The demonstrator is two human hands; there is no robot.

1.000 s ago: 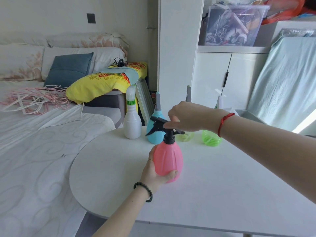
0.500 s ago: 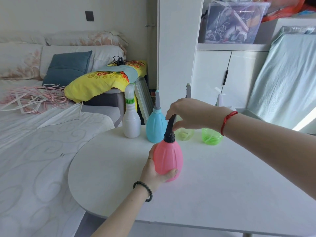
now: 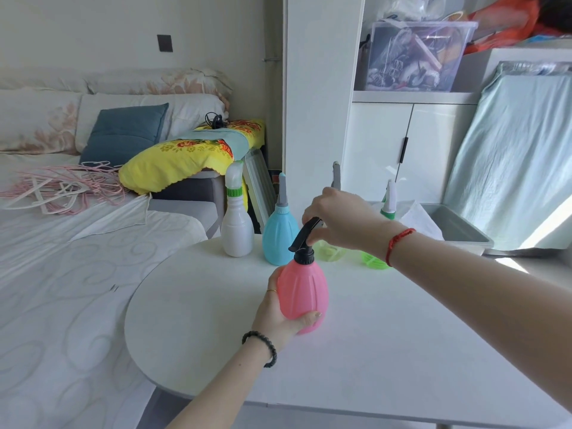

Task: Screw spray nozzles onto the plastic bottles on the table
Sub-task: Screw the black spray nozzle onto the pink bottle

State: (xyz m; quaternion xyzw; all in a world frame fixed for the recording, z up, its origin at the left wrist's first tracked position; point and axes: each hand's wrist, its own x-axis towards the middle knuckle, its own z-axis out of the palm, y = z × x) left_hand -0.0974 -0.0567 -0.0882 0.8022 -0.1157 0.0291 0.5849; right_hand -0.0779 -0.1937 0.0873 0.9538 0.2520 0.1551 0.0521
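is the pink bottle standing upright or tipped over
Upright: the pink bottle stands on the table, black nozzle on top, left hand gripping its base.

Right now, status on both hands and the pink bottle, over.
Left hand grips pink bottle upright on table. Right hand pinches black spray nozzle, seated on neck. Blue bottle close behind, not obstructing.

My right hand (image 3: 340, 222) covers the top of the black nozzle (image 3: 305, 241) and most of the two green bottles (image 3: 374, 261) behind it near the table's (image 3: 402, 351) far edge, my left palm (image 3: 278, 314) hides the pink bottle's (image 3: 303, 292) near side, and the table's right side runs out of frame.
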